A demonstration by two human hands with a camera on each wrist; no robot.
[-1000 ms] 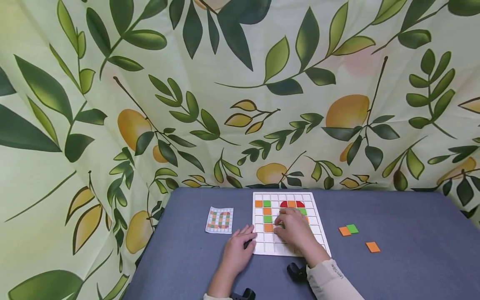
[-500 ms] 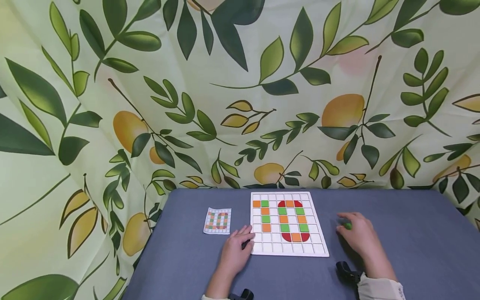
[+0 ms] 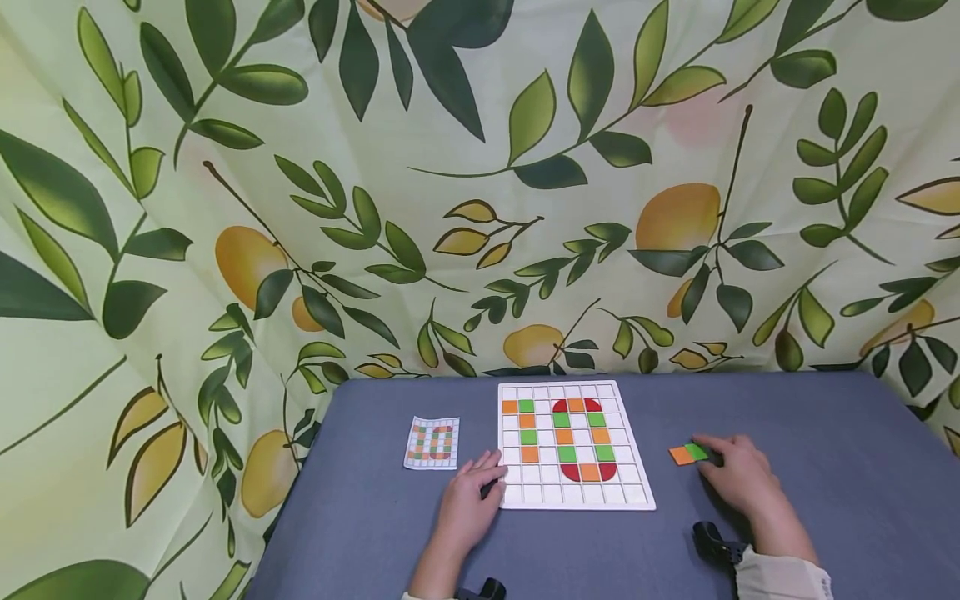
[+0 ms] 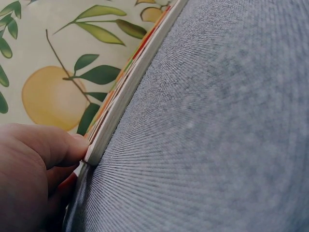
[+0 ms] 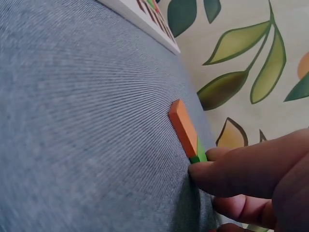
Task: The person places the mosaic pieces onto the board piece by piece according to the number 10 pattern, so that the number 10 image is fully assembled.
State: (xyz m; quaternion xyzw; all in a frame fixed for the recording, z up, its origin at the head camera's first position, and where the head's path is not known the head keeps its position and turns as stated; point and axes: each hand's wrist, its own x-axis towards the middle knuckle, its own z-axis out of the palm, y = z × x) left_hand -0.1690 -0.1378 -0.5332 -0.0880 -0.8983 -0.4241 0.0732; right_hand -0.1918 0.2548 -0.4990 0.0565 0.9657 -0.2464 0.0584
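A white gridded board (image 3: 525, 496) lies on the table, bearing orange, green and red tiles. My left hand (image 3: 468, 508) rests against its lower left side, fingers fairly straight. In the left wrist view, a fingertip touches the corner of the board's edge (image 4: 113, 106). To the right of the board, my right hand (image 3: 742, 475) has thumb and index finger at a green square tile (image 3: 696, 451), pinching its right end. An orange square tile (image 3: 681, 456) lies against the green one. The right wrist view shows the orange tile (image 5: 183, 126) flat on the cloth, the thumb beside the green tile (image 5: 200, 151).
A small printed pattern card (image 3: 432, 443) lies left of the board. Grey-blue cloth (image 3: 360, 517) covers the table. Behind it hangs a curtain (image 3: 420, 333) printed with leaves and fruit. A black wrist device (image 3: 716, 543) sits below my right hand.
My right hand has left the board, moved right to the loose tiles, then shifted slightly further right, uncovering the orange and green tiles. The separate orange tile is out of sight. My left hand stays put.
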